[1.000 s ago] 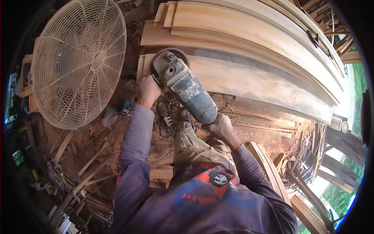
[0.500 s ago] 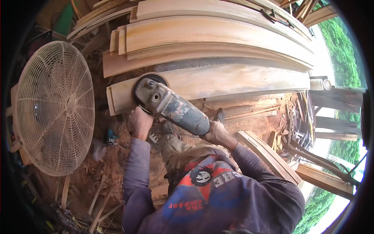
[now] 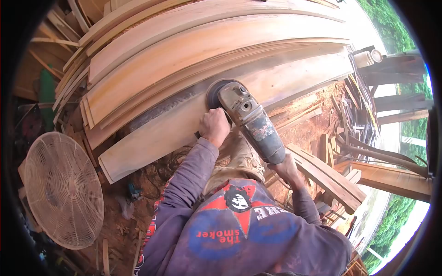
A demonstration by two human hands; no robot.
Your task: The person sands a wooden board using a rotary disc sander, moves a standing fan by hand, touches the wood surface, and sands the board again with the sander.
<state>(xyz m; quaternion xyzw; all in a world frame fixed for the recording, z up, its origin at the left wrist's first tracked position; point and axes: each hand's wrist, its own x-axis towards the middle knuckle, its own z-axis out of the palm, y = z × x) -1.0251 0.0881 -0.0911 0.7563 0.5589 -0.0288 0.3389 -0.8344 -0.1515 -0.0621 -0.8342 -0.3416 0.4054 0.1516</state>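
Observation:
A worn grey angle grinder (image 3: 260, 133) with a round dark sanding disc (image 3: 213, 94) lies tilted over a long pale plank (image 3: 152, 145). The disc rests against the plank's upper face around its middle. My left hand (image 3: 214, 126) is wrapped around the side handle near the grinder's head; most of that handle is hidden by the fingers. At the rear end of the body, my right hand (image 3: 284, 169) grips the grinder, its fingers partly out of sight beneath.
Stacked boards (image 3: 207, 60) lie just beyond the plank. A large caged fan (image 3: 64, 191) stands at the left. Thick timbers (image 3: 327, 179) are to my right, close to my arm. Sawdust and scraps cover the ground. A white cylinder (image 3: 368, 58) sits past the plank's right end.
The grinder, held by both hands, has moved right along the plank from near its left end to around its middle. My view has turned, and the fan now appears lower.

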